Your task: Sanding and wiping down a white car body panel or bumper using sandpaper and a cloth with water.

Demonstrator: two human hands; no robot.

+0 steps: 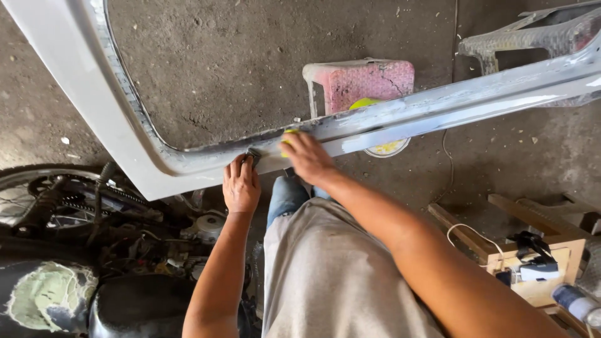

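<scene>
Two hands at work on the lower rail of a white car door frame.

The door frame [119,134] spans the view, its window opening showing bare concrete floor [219,69]. The right hand [307,156] presses flat on the grey, sanded rail just right of the frame's lower corner, fingers closed over a small yellow-green pad [287,133]. The left hand [241,186] sits just beside it at the rail's near edge, fingers curled on a small dark piece [253,153] I cannot identify. Beyond the rail stands a pink-stained plastic stool [369,81]. A motorcycle [81,250] lies at lower left, a wooden stand [532,263] at lower right.
</scene>
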